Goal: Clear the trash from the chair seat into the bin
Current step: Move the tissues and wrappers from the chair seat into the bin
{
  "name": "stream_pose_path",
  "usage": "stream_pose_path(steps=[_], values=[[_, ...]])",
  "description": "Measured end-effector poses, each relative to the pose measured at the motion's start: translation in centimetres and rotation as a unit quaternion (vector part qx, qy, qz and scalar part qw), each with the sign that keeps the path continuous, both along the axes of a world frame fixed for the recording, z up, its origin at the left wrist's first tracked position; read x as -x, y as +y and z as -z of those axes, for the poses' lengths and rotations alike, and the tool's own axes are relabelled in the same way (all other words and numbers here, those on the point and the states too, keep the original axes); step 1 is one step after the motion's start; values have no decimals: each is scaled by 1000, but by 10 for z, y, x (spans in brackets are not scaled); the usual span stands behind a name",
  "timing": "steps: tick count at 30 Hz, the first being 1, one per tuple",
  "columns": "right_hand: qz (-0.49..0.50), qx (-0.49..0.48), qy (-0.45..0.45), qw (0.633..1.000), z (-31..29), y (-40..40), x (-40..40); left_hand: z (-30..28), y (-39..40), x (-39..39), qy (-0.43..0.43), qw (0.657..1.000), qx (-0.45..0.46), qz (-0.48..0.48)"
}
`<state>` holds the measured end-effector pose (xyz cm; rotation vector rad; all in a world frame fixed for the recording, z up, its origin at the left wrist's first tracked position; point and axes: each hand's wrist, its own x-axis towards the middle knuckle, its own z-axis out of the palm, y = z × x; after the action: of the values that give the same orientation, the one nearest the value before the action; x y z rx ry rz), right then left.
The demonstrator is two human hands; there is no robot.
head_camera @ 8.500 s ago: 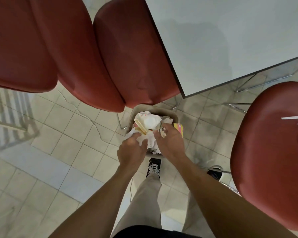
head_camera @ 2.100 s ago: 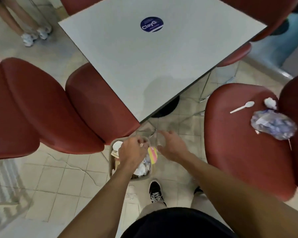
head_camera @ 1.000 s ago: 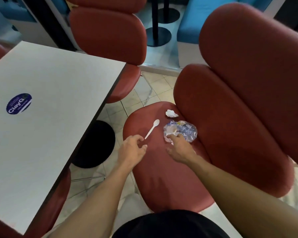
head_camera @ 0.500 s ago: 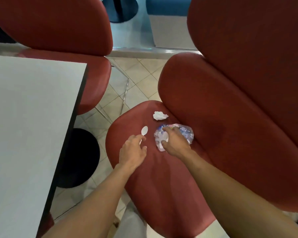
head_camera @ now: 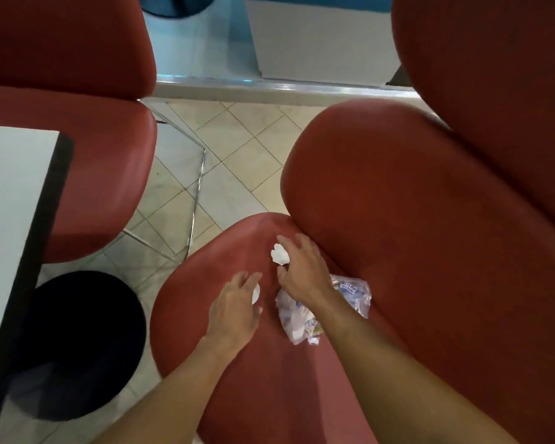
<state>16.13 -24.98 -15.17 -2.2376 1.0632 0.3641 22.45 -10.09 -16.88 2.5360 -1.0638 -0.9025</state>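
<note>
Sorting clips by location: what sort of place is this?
Probably a fast-food or canteen dining area: matching red chair seat shells, a white table on a black pedestal base, tiled floor, and a crumpled wrapper.
</note>
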Motion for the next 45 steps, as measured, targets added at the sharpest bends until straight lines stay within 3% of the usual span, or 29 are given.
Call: stream_pose_path(steps=[9, 18, 32, 45], values=[[31, -46, 24, 998, 43, -14, -11, 47, 1, -7, -27, 997, -21, 74], [47, -25, -1, 999, 40, -4, -9, 45, 4, -10, 16, 1000, 13, 12], [32, -69, -67, 995, -85, 18, 33, -91, 22, 11, 11, 982, 74, -171], [-74, -152, -138, 976, -200, 69, 111, -216, 88, 116, -36, 931, 177, -319]])
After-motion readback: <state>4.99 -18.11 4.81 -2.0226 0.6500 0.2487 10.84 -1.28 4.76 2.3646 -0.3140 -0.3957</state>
